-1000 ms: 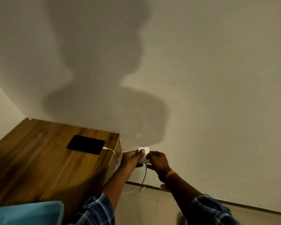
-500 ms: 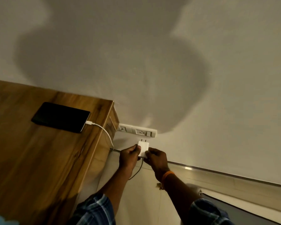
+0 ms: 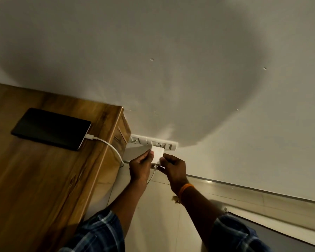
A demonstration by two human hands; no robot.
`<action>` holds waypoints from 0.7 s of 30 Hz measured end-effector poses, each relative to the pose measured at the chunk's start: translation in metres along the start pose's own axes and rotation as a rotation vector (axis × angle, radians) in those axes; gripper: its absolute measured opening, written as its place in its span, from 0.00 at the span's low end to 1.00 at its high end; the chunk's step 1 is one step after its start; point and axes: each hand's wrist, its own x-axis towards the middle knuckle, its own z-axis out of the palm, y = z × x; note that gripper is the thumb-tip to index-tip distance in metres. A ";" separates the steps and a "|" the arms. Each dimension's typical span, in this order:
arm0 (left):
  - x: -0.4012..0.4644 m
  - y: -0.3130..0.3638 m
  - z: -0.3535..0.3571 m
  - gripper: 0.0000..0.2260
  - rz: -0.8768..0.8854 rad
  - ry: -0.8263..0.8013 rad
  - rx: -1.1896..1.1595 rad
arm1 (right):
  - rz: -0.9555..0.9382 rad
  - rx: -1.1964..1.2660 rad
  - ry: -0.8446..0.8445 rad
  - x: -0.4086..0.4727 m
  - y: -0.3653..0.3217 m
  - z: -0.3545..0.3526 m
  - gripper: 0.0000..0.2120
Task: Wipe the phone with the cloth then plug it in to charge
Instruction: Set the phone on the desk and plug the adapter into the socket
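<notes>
A black phone (image 3: 51, 128) lies flat on the wooden table (image 3: 44, 179), near its right edge. A white cable (image 3: 109, 145) is plugged into the phone's right end and runs off the table edge down to a white charger block (image 3: 157, 155). My left hand (image 3: 139, 167) pinches the block's left side and my right hand (image 3: 173, 169) grips its right side. The block's prongs sit right at the wall socket strip (image 3: 154, 142); how deep they are in is hidden. No cloth is in view.
The socket strip is low on the white wall (image 3: 189, 70), just right of the table's side. A tiled floor (image 3: 158, 215) and a skirting strip (image 3: 244, 191) run below. A dark mat edge (image 3: 280, 231) shows at lower right.
Both hands have carried the charger block up to the socket strip. The view has dropped and moved closer, bringing the sockets into sight.
</notes>
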 end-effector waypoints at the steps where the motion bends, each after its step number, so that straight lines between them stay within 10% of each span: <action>1: 0.000 0.001 0.000 0.07 -0.005 -0.004 -0.008 | -0.002 0.001 0.009 0.001 0.000 0.002 0.14; 5: 0.000 0.008 0.007 0.19 0.005 -0.012 -0.070 | -0.024 -0.029 0.074 0.007 -0.001 0.009 0.13; 21: 0.013 0.021 0.021 0.10 -0.001 0.082 0.015 | 0.067 0.110 0.106 0.022 -0.021 0.016 0.13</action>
